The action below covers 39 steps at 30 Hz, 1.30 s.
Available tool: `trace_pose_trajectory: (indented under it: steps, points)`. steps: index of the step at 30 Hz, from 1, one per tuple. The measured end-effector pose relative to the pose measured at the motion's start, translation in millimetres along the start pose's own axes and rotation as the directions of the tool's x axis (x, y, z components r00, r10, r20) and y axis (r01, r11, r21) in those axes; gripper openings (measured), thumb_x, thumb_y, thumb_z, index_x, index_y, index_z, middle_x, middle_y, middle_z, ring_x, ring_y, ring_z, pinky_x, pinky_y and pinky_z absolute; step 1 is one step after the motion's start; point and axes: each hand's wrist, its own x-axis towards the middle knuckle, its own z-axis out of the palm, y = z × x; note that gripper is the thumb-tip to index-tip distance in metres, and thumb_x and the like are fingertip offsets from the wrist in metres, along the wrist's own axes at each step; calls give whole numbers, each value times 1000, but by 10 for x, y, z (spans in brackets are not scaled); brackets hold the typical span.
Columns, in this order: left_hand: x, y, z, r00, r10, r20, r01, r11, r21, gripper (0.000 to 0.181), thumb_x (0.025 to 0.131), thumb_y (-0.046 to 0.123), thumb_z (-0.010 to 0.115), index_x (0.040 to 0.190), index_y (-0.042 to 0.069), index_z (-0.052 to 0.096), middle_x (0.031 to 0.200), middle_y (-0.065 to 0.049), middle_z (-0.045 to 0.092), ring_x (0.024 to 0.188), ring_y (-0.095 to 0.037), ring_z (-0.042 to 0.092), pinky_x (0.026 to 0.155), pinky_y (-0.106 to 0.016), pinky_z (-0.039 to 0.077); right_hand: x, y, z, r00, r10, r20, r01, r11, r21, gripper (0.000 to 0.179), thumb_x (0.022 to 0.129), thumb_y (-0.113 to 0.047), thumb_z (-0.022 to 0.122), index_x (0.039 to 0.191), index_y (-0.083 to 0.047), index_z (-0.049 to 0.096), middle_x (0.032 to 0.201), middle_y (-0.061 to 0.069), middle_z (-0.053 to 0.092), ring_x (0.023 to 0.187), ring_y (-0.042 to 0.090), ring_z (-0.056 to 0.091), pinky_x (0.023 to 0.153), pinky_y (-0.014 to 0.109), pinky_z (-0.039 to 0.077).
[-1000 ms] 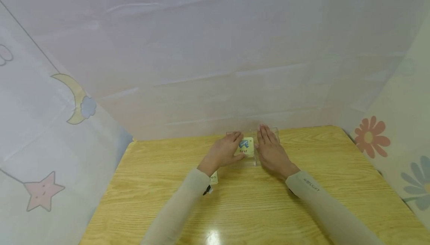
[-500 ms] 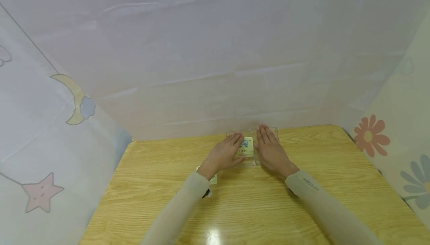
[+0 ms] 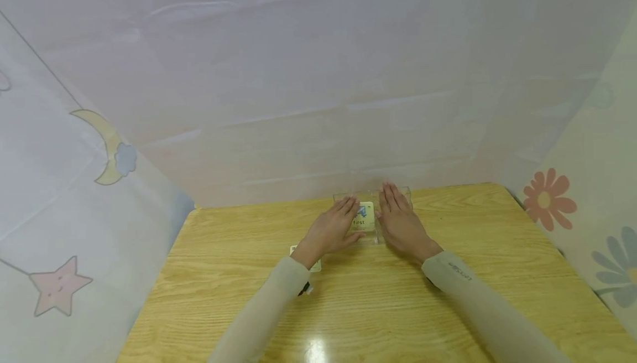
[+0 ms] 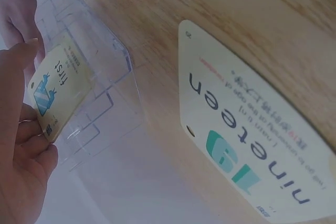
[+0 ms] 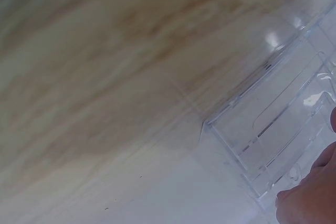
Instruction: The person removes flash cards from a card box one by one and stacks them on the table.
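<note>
My left hand (image 3: 328,227) lies over the left part of a clear plastic tray (image 3: 376,239), thumb spread from the fingers. Between that thumb and the fingertips shows a pale yellow word card (image 3: 365,216) reading "first", with a blue picture. In the left wrist view, fingertips rest right at that card's edge. My right hand (image 3: 403,227) lies over the tray's right part, its fingers straight and together, pointing to the back. A second card (image 4: 236,129), reading "nineteen" with a green 19, lies on the table, partly hidden under my left wrist in the head view.
The wooden table (image 3: 388,307) meets a pale fabric backdrop (image 3: 318,130) right behind the tray. Printed side sheets with a star (image 3: 61,285) and a red flower (image 3: 547,200) stand left and right. A black strap (image 3: 304,289) shows under the left sleeve.
Both hands stay in the same place on the tray. The head view has shifted slightly, and a bit more of the left edge of the "nineteen" card shows beside my left wrist.
</note>
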Motion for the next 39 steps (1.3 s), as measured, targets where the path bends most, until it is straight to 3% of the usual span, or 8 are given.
trace_pose_trajectory:
  steps: [13, 20, 29, 32, 35, 39]
  points:
    - [-26, 18, 27, 997, 2, -76, -1, 1000, 9, 79, 107, 55, 55, 163, 2, 36, 168, -16, 40, 157, -29, 41, 129, -38, 38, 4, -2, -22, 1000, 5, 6, -5, 1000, 5, 66, 115, -29, 35, 162, 13, 16, 173, 32, 11, 164, 47, 8, 133, 62, 18]
    - [-44, 34, 11, 997, -13, -81, 9, 999, -40, 76, 107, 49, 59, 162, 1, 37, 168, -17, 41, 157, -29, 41, 128, -38, 38, 3, -2, -18, 1000, 7, 1, -7, 1000, 13, 66, 115, -28, 38, 162, 13, 16, 173, 33, 12, 163, 48, 9, 133, 62, 19]
    - [-36, 20, -59, 992, -14, -128, 7, 999, -52, 54, 110, 34, 57, 156, 7, 50, 161, -12, 50, 150, -24, 50, 115, -32, 53, 1, -12, -22, 1000, 10, 3, -10, 1000, 22, 67, 114, -28, 39, 162, 13, 16, 173, 32, 11, 164, 47, 8, 134, 61, 18]
    - [-35, 18, -110, 991, -19, -133, 11, 998, -61, 48, 109, 26, 59, 154, 9, 53, 158, -9, 55, 143, -22, 58, 105, -28, 58, -2, -12, -22, 1000, 12, 11, -12, 1000, 27, 66, 115, -29, 36, 163, 12, 15, 173, 32, 10, 164, 47, 7, 134, 61, 17]
    - [-40, 13, -166, 993, -29, -112, 17, 994, -106, 45, 108, 14, 60, 153, 10, 55, 156, -8, 57, 110, -18, 76, 87, -21, 64, -6, -10, -21, 1000, 15, 19, -16, 999, 31, 66, 116, -30, 33, 163, 12, 13, 174, 32, 8, 164, 47, 7, 134, 61, 17]
    - [-29, -14, -212, 994, -44, -96, 27, 985, -171, 47, 104, 3, 63, 150, 13, 59, 153, -6, 59, 101, -18, 78, 82, -19, 63, -11, -14, -24, 999, 17, 28, -18, 999, 36, 67, 116, -31, 32, 163, 11, 11, 174, 32, 7, 164, 47, 6, 134, 61, 16]
